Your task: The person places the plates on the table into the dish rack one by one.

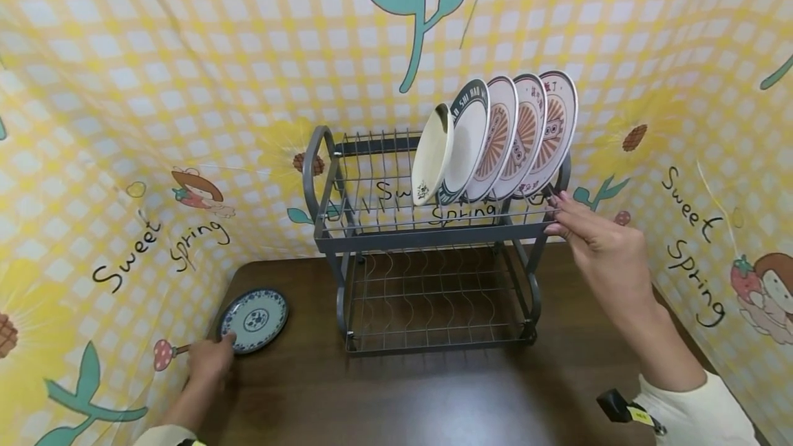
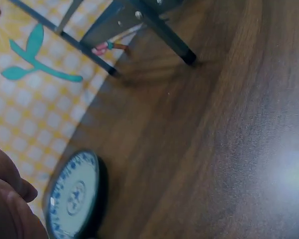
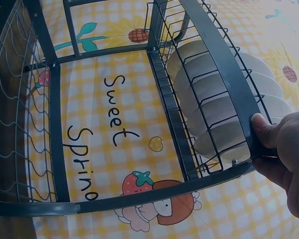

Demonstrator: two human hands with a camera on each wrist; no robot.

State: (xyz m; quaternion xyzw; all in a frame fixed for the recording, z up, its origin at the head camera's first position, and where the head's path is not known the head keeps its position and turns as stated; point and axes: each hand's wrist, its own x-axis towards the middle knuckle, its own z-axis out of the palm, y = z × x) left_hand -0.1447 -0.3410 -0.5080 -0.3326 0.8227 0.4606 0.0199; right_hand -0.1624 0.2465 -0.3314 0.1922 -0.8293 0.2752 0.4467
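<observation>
A blue-and-white patterned plate (image 1: 255,321) lies on the table at the left. My left hand (image 1: 212,361) is at its near-left rim, thumb tip overlapping the edge in the head view; in the left wrist view, the thumb (image 2: 27,190) shows just beside the plate (image 2: 75,196). Most of its other fingers are hidden. With thumb and fingers, my right hand (image 1: 601,253) grips the right front corner of the grey two-tier dish rack (image 1: 396,241). Several plates stand upright in the upper tier's right half, including a cream dish (image 1: 432,155) and a dark-rimmed plate (image 1: 467,143).
The rack's lower wire shelf (image 1: 434,347) holds no dishes. Dark wood table (image 1: 396,401) extends in front of the rack. Yellow-checked cloth (image 1: 248,54) with printed flowers and lettering surrounds the back and sides.
</observation>
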